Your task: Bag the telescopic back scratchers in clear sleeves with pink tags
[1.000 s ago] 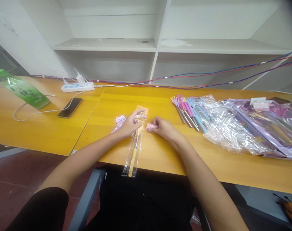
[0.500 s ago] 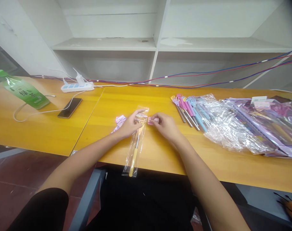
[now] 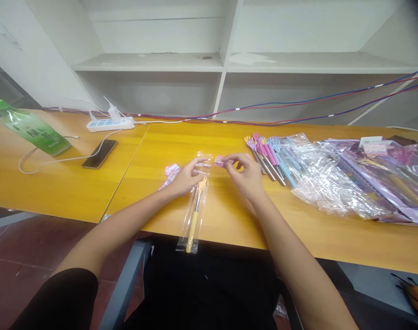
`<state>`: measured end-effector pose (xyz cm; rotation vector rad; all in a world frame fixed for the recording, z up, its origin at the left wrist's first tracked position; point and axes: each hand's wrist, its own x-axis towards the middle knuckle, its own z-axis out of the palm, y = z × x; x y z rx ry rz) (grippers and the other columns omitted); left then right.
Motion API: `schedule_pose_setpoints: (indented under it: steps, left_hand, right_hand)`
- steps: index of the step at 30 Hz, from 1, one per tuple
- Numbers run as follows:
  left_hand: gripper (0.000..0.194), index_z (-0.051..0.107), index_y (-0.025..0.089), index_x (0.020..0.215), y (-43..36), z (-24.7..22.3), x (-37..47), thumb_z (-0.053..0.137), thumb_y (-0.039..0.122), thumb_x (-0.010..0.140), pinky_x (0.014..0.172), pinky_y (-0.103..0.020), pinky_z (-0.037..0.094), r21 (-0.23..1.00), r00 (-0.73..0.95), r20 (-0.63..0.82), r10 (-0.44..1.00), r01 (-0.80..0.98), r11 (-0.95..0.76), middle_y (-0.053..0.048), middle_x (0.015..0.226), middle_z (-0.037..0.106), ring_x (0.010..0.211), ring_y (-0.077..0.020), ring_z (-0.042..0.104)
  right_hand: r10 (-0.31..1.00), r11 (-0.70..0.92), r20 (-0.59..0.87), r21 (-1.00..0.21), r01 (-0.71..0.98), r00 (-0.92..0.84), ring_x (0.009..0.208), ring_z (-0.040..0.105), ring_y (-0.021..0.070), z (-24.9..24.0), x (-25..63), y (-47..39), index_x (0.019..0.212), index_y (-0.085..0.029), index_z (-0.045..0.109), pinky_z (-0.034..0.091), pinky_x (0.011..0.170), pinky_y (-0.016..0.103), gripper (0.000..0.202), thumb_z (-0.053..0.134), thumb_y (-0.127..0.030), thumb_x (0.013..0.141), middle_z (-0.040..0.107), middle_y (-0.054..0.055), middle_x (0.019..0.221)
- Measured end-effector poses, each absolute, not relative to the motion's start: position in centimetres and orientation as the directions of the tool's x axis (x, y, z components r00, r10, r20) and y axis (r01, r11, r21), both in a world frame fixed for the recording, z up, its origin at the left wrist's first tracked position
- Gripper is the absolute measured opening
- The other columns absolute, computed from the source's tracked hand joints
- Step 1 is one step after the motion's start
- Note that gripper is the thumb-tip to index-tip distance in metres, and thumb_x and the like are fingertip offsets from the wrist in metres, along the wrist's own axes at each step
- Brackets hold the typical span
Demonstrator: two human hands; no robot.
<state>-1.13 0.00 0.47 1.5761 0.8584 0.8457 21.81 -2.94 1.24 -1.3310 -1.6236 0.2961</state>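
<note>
The table (image 3: 229,215) ran out past both hands, its near edge crossing beneath the forearms. Close right of the right hand (image 3: 245,176), a sheaf of scratchers (image 3: 271,156) limited sideways room. Below the left hand (image 3: 188,178), a clear sleeve (image 3: 203,197) holding a yellow-handled scratcher (image 3: 192,229) overhung that edge; this hand touched its top, grip unclear. Across a narrow gap, the right hand pinched a pink card (image 3: 219,161).
</note>
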Motion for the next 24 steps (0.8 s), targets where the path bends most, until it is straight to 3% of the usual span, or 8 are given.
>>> schedule_pose_setpoints:
  steps: [4, 8, 17, 21, 24]
  left_hand:
    - [0.066, 0.061, 0.026, 0.149, -0.2, 0.6, -1.2, 0.065, 0.02, 0.084, 0.079, -0.033, 0.056, 0.991, 0.495, 0.055, 0.867, 0.08, -0.109, -0.013, 0.146, 0.069, 0.101, -0.0228, 0.074]
    - [0.069, 0.061, 0.029, 0.152, -0.1, 0.4, -1.2, 0.063, 0.019, 0.084, 0.068, -0.029, 0.051, 0.992, 0.529, 0.068, 0.846, 0.057, -0.115, -0.01, 0.143, 0.071, 0.083, -0.0168, 0.068]
    - [0.064, 0.064, 0.032, 0.15, 0.0, 0.2, -1.2, 0.067, 0.024, 0.086, 0.081, -0.035, 0.056, 0.991, 0.535, 0.103, 0.839, 0.02, -0.135, -0.007, 0.142, 0.07, 0.103, -0.0239, 0.069]
    - [0.065, 0.065, 0.032, 0.149, 0.0, 0.3, -1.1, 0.069, 0.027, 0.084, 0.083, -0.037, 0.056, 0.999, 0.531, 0.046, 0.846, -0.007, -0.05, -0.008, 0.151, 0.065, 0.106, -0.0257, 0.069]
    - [0.064, 0.067, 0.028, 0.145, -0.1, 0.5, -1.0, 0.071, 0.028, 0.081, 0.097, -0.042, 0.055, 0.994, 0.532, 0.029, 0.846, -0.103, 0.031, -0.009, 0.153, 0.064, 0.117, -0.029, 0.068]
  right_hand:
    - [0.875, 0.37, 0.475, -0.781, 0.503, 0.094, 0.087, 0.069, 0.0216, 1.0, 21.6, -2.8, 0.103, -0.025, 0.07, 0.053, 0.077, 0.037, 0.021, 0.067, -0.045, 0.099, 0.078, 0.006, 0.101]
    - [0.884, 0.396, 0.46, -0.833, 0.385, 0.086, 0.087, 0.071, 0.0209, 0.7, 21.5, -2.6, 0.11, -0.025, 0.062, 0.057, 0.079, 0.037, 0.033, 0.073, -0.053, 0.096, 0.077, 0.007, 0.107]
    - [0.91, 0.375, 0.407, -0.889, 0.264, 0.076, 0.082, 0.074, 0.0201, -0.2, 21.5, -2.4, 0.104, -0.025, 0.06, 0.064, 0.075, 0.037, 0.037, 0.081, -0.053, 0.092, 0.072, 0.003, 0.093]
    - [0.898, 0.392, 0.428, -0.884, 0.255, 0.103, 0.087, 0.075, 0.0203, -0.4, 21.5, -2.3, 0.104, -0.026, 0.06, 0.067, 0.072, 0.036, 0.043, 0.084, -0.057, 0.088, 0.072, 0.003, 0.097]
    - [0.879, 0.421, 0.463, -0.867, 0.268, 0.117, 0.084, 0.075, 0.0192, -0.5, 21.6, -2.1, 0.103, -0.025, 0.062, 0.068, 0.07, 0.035, 0.042, 0.085, -0.056, 0.089, 0.072, 0.002, 0.097]
